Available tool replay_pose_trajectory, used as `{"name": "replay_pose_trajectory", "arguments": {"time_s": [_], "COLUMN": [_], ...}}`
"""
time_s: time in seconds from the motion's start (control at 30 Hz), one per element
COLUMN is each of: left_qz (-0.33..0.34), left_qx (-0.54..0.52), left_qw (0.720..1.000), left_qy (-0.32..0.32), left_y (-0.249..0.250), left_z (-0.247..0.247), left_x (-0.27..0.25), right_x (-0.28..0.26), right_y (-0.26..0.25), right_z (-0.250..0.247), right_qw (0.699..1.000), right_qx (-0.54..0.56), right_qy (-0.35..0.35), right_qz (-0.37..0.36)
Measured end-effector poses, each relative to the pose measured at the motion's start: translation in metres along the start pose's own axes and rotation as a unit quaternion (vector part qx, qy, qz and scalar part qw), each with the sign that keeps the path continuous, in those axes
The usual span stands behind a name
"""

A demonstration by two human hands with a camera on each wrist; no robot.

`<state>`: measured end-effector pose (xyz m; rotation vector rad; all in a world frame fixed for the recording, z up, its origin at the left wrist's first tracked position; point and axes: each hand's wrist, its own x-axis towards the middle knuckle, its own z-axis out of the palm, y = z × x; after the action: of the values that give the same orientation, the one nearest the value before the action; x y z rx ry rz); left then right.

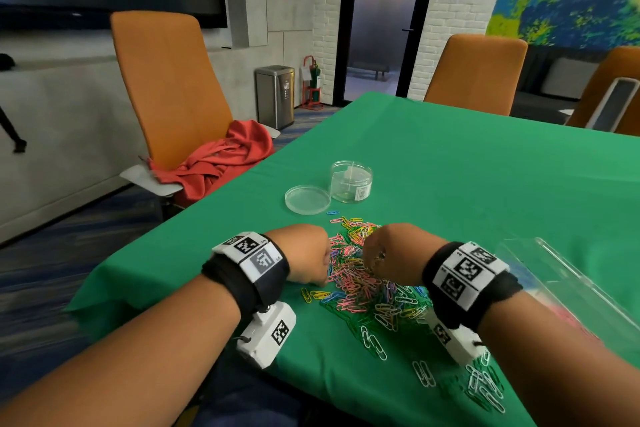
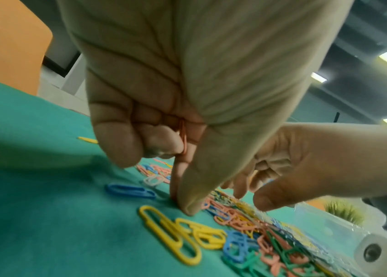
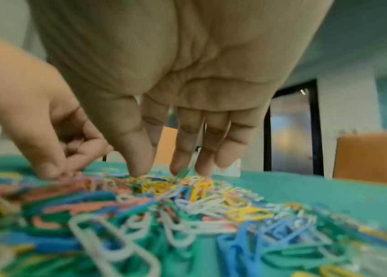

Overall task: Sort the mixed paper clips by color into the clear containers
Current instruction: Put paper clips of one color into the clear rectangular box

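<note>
A heap of mixed paper clips (image 1: 363, 277) in pink, yellow, green, blue and white lies on the green cloth between my hands. My left hand (image 2: 180, 204) is at the heap's left edge, its thumb and forefinger tips pressed down on the cloth. Its other fingers curl over a pink clip (image 2: 182, 138) held against the palm. My right hand (image 3: 159, 170) hangs over the heap with fingers pointing down and tips touching the clips. A green clip (image 3: 184, 171) stands up between two of its fingertips. An open round clear container (image 1: 351, 182) stands beyond the heap.
The round container's lid (image 1: 307, 199) lies flat to its left. A clear rectangular box (image 1: 561, 284) sits by my right forearm. Several white clips (image 1: 485, 388) lie apart near the table's front edge. An orange chair (image 1: 173, 87) with a red cloth stands at the left.
</note>
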<state>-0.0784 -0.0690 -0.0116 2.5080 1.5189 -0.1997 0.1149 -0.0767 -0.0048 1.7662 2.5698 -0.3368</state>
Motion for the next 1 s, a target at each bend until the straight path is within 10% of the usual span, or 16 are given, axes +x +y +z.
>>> {"name": "replay_pose_trajectory", "arguments": {"time_s": [0.2, 0.37, 0.57, 0.63, 0.8, 0.9, 1.0], "left_qz": [-0.064, -0.072, -0.069, -0.071, 0.023, 0.056, 0.059], "left_qx": [-0.201, -0.655, -0.744, -0.693, -0.228, -0.12, -0.1], "left_qw": [0.978, 0.752, 0.662, 0.715, 0.973, 0.99, 0.992], "left_qy": [0.006, 0.024, 0.057, 0.064, 0.027, 0.045, 0.049], "left_y": [-0.014, -0.025, -0.026, -0.025, -0.007, 0.007, 0.018], "left_z": [-0.014, -0.017, -0.013, -0.01, -0.014, -0.013, -0.014], "left_x": [-0.002, -0.004, -0.002, 0.0, -0.009, -0.009, -0.005], "right_x": [0.002, 0.01, 0.006, 0.003, -0.01, -0.022, -0.038], "right_y": [-0.011, -0.011, -0.013, -0.014, -0.005, 0.016, 0.031], "right_z": [0.006, 0.016, 0.015, 0.014, -0.001, -0.016, -0.02], "right_qw": [0.999, 0.999, 0.997, 0.994, 0.99, 0.943, 0.817], "right_qx": [0.006, -0.011, -0.006, -0.011, 0.091, 0.324, 0.572], "right_qy": [-0.022, -0.03, -0.015, 0.003, 0.069, 0.074, 0.074], "right_qz": [-0.04, -0.039, -0.082, -0.106, -0.084, -0.006, 0.031]}}
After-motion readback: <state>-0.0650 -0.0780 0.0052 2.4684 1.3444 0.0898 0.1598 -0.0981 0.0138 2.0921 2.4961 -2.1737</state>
